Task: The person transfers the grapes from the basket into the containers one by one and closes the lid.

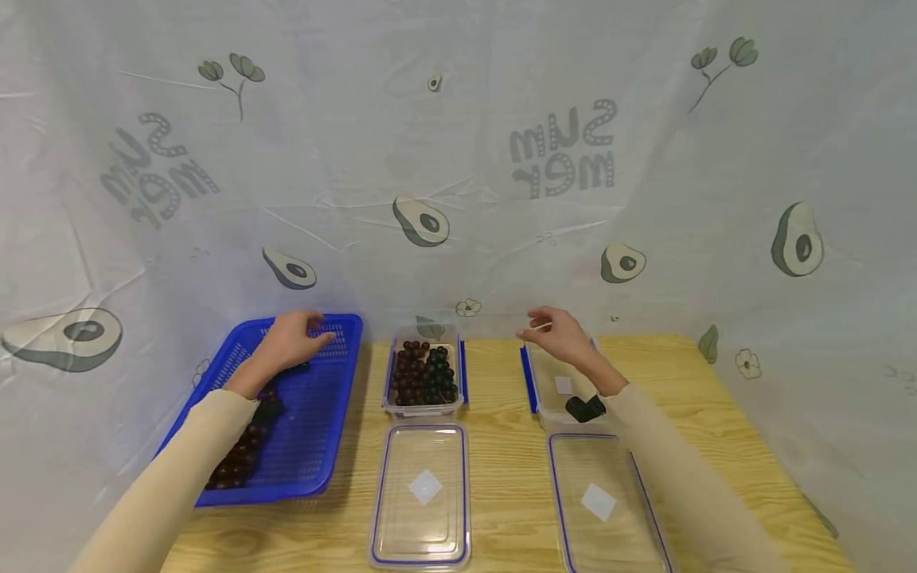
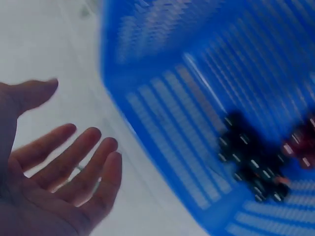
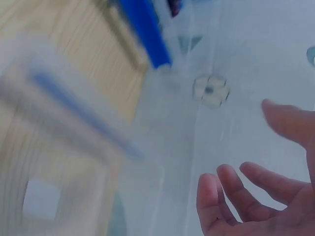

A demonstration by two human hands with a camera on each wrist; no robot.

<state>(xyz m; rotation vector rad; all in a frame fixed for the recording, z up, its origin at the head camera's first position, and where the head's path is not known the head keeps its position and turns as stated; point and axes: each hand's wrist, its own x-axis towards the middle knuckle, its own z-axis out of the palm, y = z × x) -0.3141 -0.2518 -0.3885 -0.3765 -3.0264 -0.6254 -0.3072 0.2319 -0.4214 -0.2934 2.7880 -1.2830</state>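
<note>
Basket of blue plastic (image 1: 315,434) stands at the left of the tabletop (image 1: 501,485); in it lie red grapes (image 2: 304,142) and dark grapes (image 2: 253,160); the left hand (image 1: 292,347) hovers by its far end with the grip released, thumb and fingers apart; perhaps the basket is placed on this side so that this hand reaches it easily; next comes the middle container (image 1: 424,411), which has no lid on it; it holds a red bunch (image 1: 411,378) at left and a dark bunch (image 1: 440,378) at right, probably side by side for sharing the width; its lid (image 1: 423,537) lies flat just before it, I suppose to leave the mouth free; the right container (image 1: 548,362), also uncovered, has at its near end a small black object (image 1: 585,409), too unclear to name; the right hand (image 1: 562,336) is near the far end, its grip also released, holding nothing; a second lid (image 1: 609,545) lies in front, likewise near its container.

White labels (image 1: 426,486) show on both lids and in the right container, without readable writing; the curtain (image 1: 466,119) behind carries "summer" twice, mirrored, perhaps because its reverse side faces us.
</note>
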